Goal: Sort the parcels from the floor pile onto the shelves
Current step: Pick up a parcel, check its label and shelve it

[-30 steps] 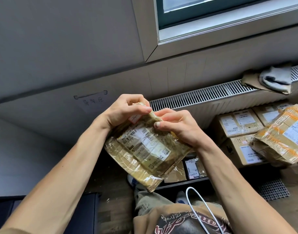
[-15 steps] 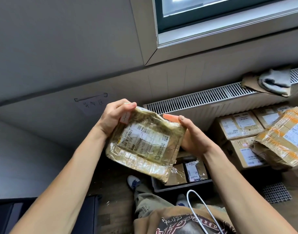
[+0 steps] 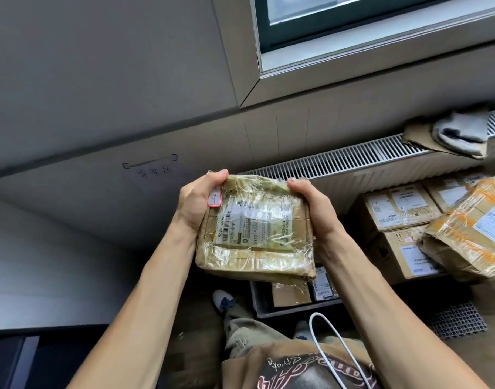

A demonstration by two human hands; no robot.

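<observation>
The left hand point(image 3: 197, 200) and right hand point(image 3: 311, 209) each curl round 1 side of the taped parcel point(image 3: 254, 228), held in the air. Boxed parcels point(image 3: 392, 211) lie on the floor; I judge much sorting is left.

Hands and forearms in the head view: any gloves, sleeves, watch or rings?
No. The left hand and right hand are ungloved, no rings visible. Both forearms show no sleeves, watch or bands. A white cable loops over the tan printed shirt between them.
</observation>
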